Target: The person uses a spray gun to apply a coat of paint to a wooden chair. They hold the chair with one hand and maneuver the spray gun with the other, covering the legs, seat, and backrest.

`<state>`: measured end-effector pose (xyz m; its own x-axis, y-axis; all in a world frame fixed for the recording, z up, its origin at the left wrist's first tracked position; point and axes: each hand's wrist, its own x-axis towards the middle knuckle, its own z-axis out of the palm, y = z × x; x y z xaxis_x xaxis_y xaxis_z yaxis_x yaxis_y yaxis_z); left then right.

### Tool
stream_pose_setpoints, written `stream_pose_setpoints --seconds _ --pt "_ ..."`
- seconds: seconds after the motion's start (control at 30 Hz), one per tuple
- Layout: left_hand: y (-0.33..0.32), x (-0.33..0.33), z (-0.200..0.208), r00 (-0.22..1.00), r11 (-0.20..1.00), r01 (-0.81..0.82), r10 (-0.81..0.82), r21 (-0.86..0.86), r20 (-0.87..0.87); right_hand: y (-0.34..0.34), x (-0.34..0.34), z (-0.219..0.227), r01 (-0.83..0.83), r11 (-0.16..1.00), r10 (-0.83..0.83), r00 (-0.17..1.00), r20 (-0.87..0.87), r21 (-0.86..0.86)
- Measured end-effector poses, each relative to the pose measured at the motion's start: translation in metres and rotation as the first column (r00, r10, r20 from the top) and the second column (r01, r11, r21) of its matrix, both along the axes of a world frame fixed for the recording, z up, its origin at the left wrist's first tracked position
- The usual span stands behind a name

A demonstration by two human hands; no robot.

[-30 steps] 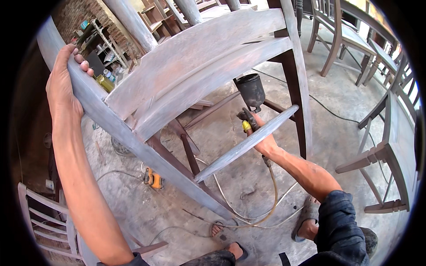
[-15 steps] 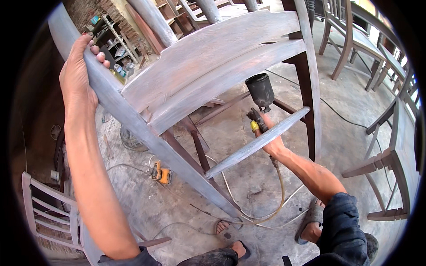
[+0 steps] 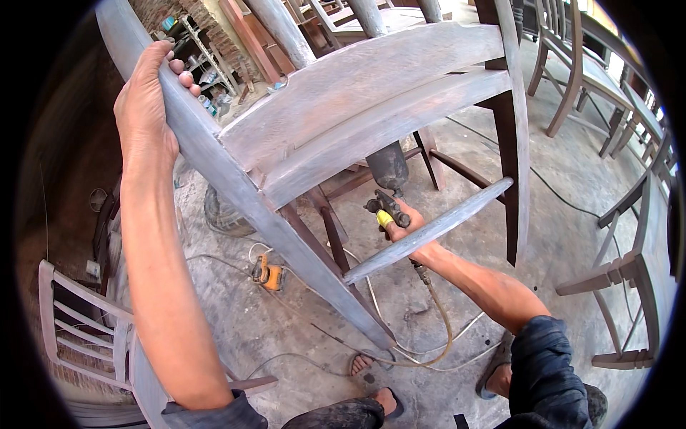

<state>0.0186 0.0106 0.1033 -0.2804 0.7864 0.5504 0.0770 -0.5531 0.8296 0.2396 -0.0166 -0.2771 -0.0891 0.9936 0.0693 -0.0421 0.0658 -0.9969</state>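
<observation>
My left hand (image 3: 146, 107) at ten o'clock still grips the leg of the grey, dusty wooden chair frame (image 3: 371, 107), tipped closer across centre than a second ago. My right hand (image 3: 407, 218), closed around the dark spray gun (image 3: 387, 182), has risen beneath the seat slats, so the coating now looks aimed at the underside.

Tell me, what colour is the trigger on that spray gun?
Yellow, on the spray gun in the right hand; head view.

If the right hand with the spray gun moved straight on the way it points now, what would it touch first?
The right hand aims the spray gun up toward the underside of the chair's grey back slats. Those slats would probably come first, though depth is hard to judge in this view.
</observation>
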Motion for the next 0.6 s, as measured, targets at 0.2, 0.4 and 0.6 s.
stream_pose_setpoints --seconds 0.2,0.4,0.6 --pt "0.000 -0.001 -0.001 1.000 1.000 0.002 -0.002 0.004 0.000 0.010 0.002 -0.009 0.055 0.997 -0.058 0.997 0.056 0.053" --pt "-0.001 0.001 -0.001 1.000 1.000 -0.006 0.006 0.006 0.000 0.009 0.028 0.003 0.140 0.985 -0.152 0.981 0.123 0.097" --pt "0.006 -0.002 0.000 1.000 1.000 0.014 -0.014 0.015 0.013 0.004 0.011 0.005 0.066 0.998 -0.066 0.998 -0.007 0.025"
